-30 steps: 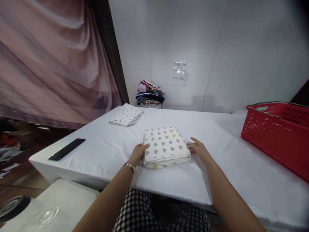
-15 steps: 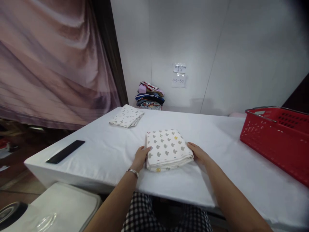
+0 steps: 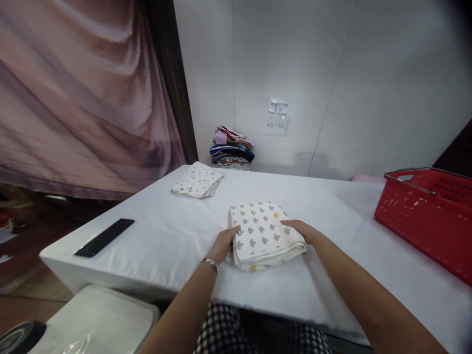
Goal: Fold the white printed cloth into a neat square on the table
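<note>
A folded white cloth with grey mushroom-like prints (image 3: 263, 233) lies on the white table (image 3: 177, 231) in front of me. My left hand (image 3: 224, 242) grips its left edge, thumb on top and fingers tucked underneath. My right hand (image 3: 304, 231) grips its right edge, fingers curled over the top of the fold. A silver bracelet is on my left wrist.
A second folded patterned cloth (image 3: 198, 180) lies at the far left of the table. A pile of folded coloured clothes (image 3: 232, 148) stands against the back wall. A red plastic basket (image 3: 429, 214) sits at the right. A black flat device (image 3: 104, 237) lies near the left edge.
Both hands have closed in from beside the cloth and now clasp its two side edges. The cloth has shifted slightly to the right in view.
</note>
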A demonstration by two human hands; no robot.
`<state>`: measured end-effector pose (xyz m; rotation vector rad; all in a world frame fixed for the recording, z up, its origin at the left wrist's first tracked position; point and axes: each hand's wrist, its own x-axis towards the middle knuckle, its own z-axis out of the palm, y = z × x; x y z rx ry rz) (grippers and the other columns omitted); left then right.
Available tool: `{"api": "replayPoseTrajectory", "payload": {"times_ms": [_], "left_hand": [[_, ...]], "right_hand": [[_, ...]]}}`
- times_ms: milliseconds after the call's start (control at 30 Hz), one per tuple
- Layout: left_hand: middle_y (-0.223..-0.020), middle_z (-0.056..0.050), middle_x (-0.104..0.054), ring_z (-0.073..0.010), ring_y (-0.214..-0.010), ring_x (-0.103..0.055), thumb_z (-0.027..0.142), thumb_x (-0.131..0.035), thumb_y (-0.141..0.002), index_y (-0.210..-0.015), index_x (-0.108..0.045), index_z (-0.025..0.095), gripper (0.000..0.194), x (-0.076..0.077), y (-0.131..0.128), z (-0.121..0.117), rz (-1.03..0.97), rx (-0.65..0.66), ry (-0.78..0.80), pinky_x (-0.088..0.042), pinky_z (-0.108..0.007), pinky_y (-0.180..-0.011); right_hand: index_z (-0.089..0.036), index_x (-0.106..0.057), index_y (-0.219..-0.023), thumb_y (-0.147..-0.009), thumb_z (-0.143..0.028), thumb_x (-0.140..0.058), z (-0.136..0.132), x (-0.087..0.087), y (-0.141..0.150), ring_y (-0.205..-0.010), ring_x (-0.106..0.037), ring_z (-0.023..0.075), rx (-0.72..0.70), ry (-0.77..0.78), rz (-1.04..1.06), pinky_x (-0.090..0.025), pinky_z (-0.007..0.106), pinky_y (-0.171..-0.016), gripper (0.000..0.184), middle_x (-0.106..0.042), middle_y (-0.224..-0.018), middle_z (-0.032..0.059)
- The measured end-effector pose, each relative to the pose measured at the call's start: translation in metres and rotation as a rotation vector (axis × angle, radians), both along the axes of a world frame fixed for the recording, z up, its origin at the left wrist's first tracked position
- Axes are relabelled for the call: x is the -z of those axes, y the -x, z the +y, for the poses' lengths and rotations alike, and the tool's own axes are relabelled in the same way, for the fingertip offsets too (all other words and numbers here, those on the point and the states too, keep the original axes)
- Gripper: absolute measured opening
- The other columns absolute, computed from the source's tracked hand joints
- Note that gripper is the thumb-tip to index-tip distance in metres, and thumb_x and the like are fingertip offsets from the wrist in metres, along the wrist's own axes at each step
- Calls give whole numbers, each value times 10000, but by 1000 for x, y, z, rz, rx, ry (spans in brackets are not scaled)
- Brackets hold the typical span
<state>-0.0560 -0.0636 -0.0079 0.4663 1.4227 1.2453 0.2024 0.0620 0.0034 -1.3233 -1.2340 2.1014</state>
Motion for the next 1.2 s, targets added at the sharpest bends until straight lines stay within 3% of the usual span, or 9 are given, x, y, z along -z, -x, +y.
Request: {"api": "replayPoseTrajectory", "payload": {"times_ms": [167, 333, 500, 667, 800, 867, 933, 1033, 1200], "left_hand": [[-721, -84, -689, -186, -625, -639, 318, -709, -641, -864, -620, 108, 318, -8, -6, 9, -13, -54, -103, -491, -276, -561], [-778, -72, -692, -170, -687, -637, 297, -703, -644, -909, -624, 125, 326, -22, -19, 42, 94, -19, -311, -494, -265, -645], [-847, -115, -695, -210, -754, -646, 317, -736, -609, -933, -628, 110, 400, -2, -31, 84, 234, 26, -111, -484, -295, -671], [-1004, -174, -663, -267, -925, -617, 394, -775, -555, -1048, -589, 81, 612, 17, -30, 91, 312, -1, -53, -454, -327, -766], [-1106, -171, -629, -253, -914, -622, 515, -740, -575, -1256, -454, 113, 840, 14, -28, 76, 273, 110, -58, -461, -312, -749], [-1152, -165, -608, -251, -949, -610, 442, -793, -530, -1307, -403, 133, 923, 14, -30, 68, 324, 152, -102, -456, -299, -773], [-1169, -158, -598, -250, -988, -594, 315, -832, -489, -1307, -409, 143, 936, 17, -32, 64, 375, 164, -142, -448, -285, -800], [-1175, -162, -588, -245, -970, -601, 219, -833, -478, -1329, -378, 149, 967, 24, -33, 63, 306, 158, -137, -460, -287, -787], [-1208, -182, -560, -245, -983, -593, 194, -833, -480, -1370, -297, 120, 1042, 24, -31, 64, 158, 164, -145, -473, -289, -786]], "right_hand": [[-118, -602, -1029, -686, -271, -725, -7, -12, -12, -815, -675, 244, 73, -180, 30, -553, 363, -740, 395, -700, -937, 135], [-142, -575, -1097, -675, -312, -740, -7, -32, -41, -761, -678, 227, 193, -311, 93, -559, 336, -693, 484, -698, -953, 122], [-132, -550, -1120, -657, -341, -748, 1, -8, -61, -853, -662, 234, 295, -291, -84, -546, 336, -748, 545, -675, -1025, 135], [-130, -469, -1258, -732, -438, -652, 0, 14, -71, -973, -617, 234, 347, -364, -396, -495, 331, -846, 636, -623, -1137, 140], [-166, -442, -1310, -782, -439, -571, -15, 8, -69, -1162, -489, 270, 299, -762, -735, -370, 396, -995, 608, -498, -1305, 126], [-201, -437, -1322, -810, -445, -526, -29, 8, -61, -1290, -337, 266, 188, -1028, -789, -263, 410, -1068, 574, -381, -1409, 91], [-234, -434, -1325, -837, -453, -480, -46, 13, -50, -1353, -210, 249, 4, -1173, -830, -150, 435, -1105, 537, -305, -1455, 50], [-261, -415, -1333, -879, -447, -407, -65, 24, -40, -1373, -143, 233, -187, -1185, -935, -74, 474, -1103, 492, -271, -1470, 26], [-259, -383, -1355, -909, -448, -350, -71, 24, -41, -1379, -115, 218, -248, -1176, -1008, -70, 460, -1098, 485, -234, -1485, 31]]}}
